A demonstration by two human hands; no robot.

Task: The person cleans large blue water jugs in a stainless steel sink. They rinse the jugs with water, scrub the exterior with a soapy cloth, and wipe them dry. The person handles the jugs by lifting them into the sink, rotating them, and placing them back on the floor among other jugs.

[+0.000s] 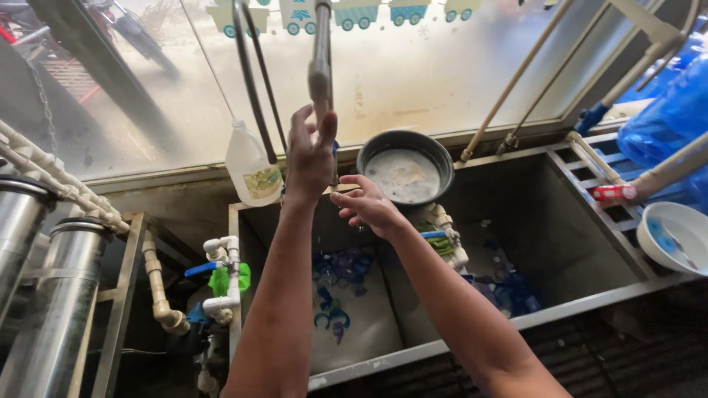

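The person's left hand [310,155] reaches up and closes around the lower end of a grey metal spout pipe [321,70] that hangs down in front of the frosted window, fingers wrapped on a small blue fitting [335,149] at its tip. The right hand [366,204] sits just below and to the right of it, open and cupped palm-up, holding nothing, above the deep stainless-steel sink basin [560,243].

On the sink's back rim, just beside the right hand, stands a round dark metal pot [405,171] filled with cloudy, foamy liquid. A translucent white plastic jug with a yellow-green label [251,166] stands on the ledge to the left of the left arm. Blue and purple plastic pieces [335,284] lie on the basin floor.

The likeliest trouble is a splash: if the fitting opens suddenly, water may spray past the cupped palm and over the rim. The right forearm passes close to the pot, so a sideways shift could knock it and tip its contents into the basin. A wet grip on the smooth pipe could also slip. The loose pieces below may drift over the drain, which cannot be seen, and slow it.
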